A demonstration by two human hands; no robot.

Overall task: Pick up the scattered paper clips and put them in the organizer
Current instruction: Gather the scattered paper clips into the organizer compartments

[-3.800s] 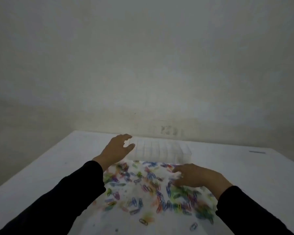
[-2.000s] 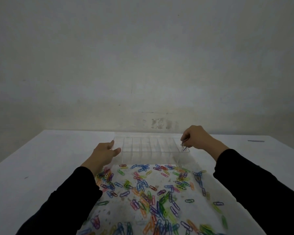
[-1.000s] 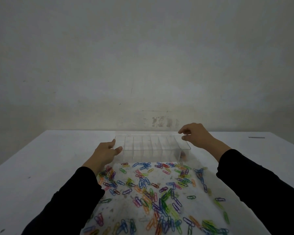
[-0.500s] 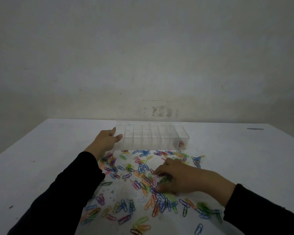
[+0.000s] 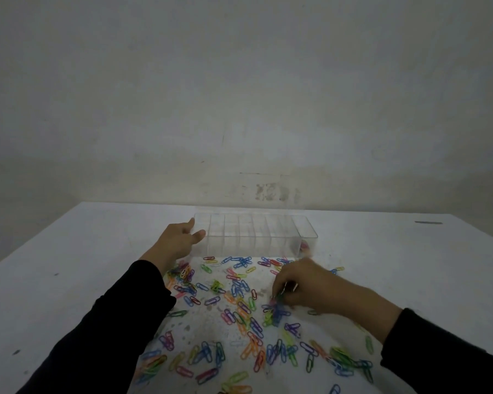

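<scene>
Left hand (image 5: pixel 180 241), fingers loosely spread, rests against the left end of the clear plastic compartmented organizer (image 5: pixel 255 234) near the far edge of the white tabletop (image 5: pixel 69 265). Right hand (image 5: pixel 305 285) pinches a green clip among the scattered, glossy multicoloured paper clips (image 5: pixel 239 314). Bare tabletop lies wide on both sides; black sleeves (image 5: pixel 120 322) cover both arms.

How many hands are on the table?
2. The left hand touches the clear organizer's left end; the right hand pinches paper clips in the pile.
</scene>
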